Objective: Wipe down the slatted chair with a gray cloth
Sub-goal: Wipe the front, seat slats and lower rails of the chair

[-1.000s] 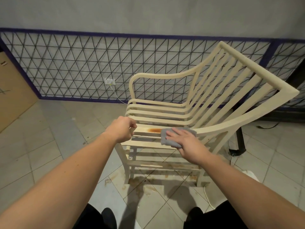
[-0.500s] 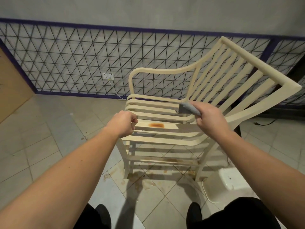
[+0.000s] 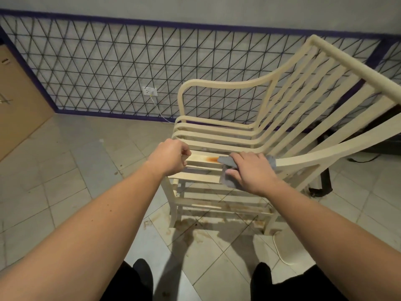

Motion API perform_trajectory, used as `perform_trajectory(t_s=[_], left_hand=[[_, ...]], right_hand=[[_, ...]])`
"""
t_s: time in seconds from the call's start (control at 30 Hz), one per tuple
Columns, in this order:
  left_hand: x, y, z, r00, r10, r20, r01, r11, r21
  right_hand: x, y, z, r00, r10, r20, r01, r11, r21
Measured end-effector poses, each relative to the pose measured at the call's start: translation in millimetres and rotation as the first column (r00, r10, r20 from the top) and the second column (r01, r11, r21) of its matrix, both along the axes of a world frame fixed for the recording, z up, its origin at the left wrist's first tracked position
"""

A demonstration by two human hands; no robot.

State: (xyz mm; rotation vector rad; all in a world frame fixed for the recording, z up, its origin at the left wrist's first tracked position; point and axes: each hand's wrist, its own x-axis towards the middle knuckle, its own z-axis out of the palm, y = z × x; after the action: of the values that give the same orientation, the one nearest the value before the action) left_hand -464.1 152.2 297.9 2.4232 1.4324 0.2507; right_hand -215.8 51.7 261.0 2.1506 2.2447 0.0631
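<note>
Cream slatted wooden chair (image 3: 249, 135) stands before the person; an orange stain (image 3: 212, 159) lies just left of the gray cloth (image 3: 226, 161) pressed under the flat right hand (image 3: 249, 170). Left hand (image 3: 171, 157) grips the seat's front edge.

Gray cloth (image 3: 225, 160) on stained cream chair (image 3: 288, 105)

I am seeing the right hand (image 3: 251, 170) pressing the gray cloth (image 3: 226, 161) onto a seat slat of the cream slatted chair (image 3: 282, 101), just beside an orange stain (image 3: 211, 159). The left hand (image 3: 171, 156) is gripping the seat's front edge.
</note>
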Motion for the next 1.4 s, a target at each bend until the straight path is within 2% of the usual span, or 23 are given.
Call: perform_trajectory(t_s=[0.17,0.23,0.3,0.37,0.43,0.5,0.6,0.73,0.83,0.9,1.0,1.03,1.1,1.17,1.23,1.3,1.4], left_hand=[[-0.7,-1.7,-0.6,1.000,0.000,0.003,0.000,1.000,0.004],[-1.8,-1.1,-1.3,1.000,-0.001,0.001,0.001,1.000,0.004],[-2.1,-1.2,-2.3,1.000,0.004,0.006,-0.004,1.000,0.006],[-2.1,-1.3,-3.1,1.000,0.017,0.018,-0.017,1.000,0.003],[-2.6,-0.1,-4.2,0.999,0.024,0.027,-0.024,1.000,-0.001],[-3.3,1.1,-5.0,1.000,0.018,0.023,-0.018,1.000,0.000],[-3.0,2.6,-5.5,1.000,0.011,0.013,-0.011,1.000,0.004],[-3.3,5.3,-8.1,1.000,0.017,0.011,-0.017,1.000,-0.006],[-3.7,5.4,-9.1,1.000,0.013,0.014,-0.012,1.000,-0.004],[-4.3,6.3,-9.7,1.000,0.001,0.016,-0.001,1.000,0.003],[-7.5,10.4,-8.3,0.999,-0.042,0.006,0.042,0.999,-0.013],[-9.3,12.2,-7.5,0.998,-0.054,0.018,0.055,0.998,-0.033],[-13.7,14.2,-6.4,0.996,-0.054,0.075,0.061,0.994,-0.090],[-18.9,15.5,-7.9,0.992,-0.044,0.115,0.058,0.991,-0.121],[-25.3,17.2,-11.7,0.993,-0.027,0.117,0.042,0.991,-0.129],[-32.9,19.4,-16.3,0.996,-0.006,0.090,0.018,0.992,-0.124],[-43.3,20.6,-23.8,0.996,0.032,0.087,-0.020,0.991,-0.133]], right_hand=[[2.7,1.8,5.9,0.974,0.055,-0.220,-0.063,0.998,-0.025],[17.5,0.3,8.5,0.963,0.128,-0.236,-0.134,0.991,-0.011],[30.2,1.8,12.6,0.956,0.121,-0.266,-0.136,0.990,-0.038],[31.9,4.7,13.7,0.970,0.125,-0.208,-0.137,0.989,-0.046],[21.5,6.7,8.3,0.982,0.158,-0.102,-0.157,0.987,0.016],[4.1,7.2,-1.8,0.984,0.167,-0.067,-0.157,0.978,0.141],[-22.6,10.2,-20.0,0.966,0.180,-0.185,-0.109,0.934,0.339],[-36.3,9.4,-36.0,0.945,0.217,-0.244,-0.087,0.888,0.452],[-18.5,1.2,-26.1,0.867,0.319,-0.384,-0.092,0.858,0.506],[-3.5,-8.0,-6.8,0.829,0.250,-0.500,0.018,0.883,0.470],[16.8,-15.4,30.8,0.748,-0.009,-0.664,0.299,0.898,0.324],[21.4,-14.9,40.6,0.746,-0.056,-0.663,0.344,0.885,0.312],[25.9,-10.4,51.2,0.779,-0.057,-0.625,0.334,0.880,0.337],[22.2,-7.5,47.5,0.807,-0.046,-0.589,0.230,0.943,0.242],[13.4,-9.0,28.5,0.883,-0.036,-0.468,0.096,0.990,0.106],[4.3,-6.9,8.8,0.952,0.035,-0.305,0.014,0.987,0.159],[-19.3,6.2,-4.1,0.959,0.137,-0.250,-0.089,0.978,0.191]])
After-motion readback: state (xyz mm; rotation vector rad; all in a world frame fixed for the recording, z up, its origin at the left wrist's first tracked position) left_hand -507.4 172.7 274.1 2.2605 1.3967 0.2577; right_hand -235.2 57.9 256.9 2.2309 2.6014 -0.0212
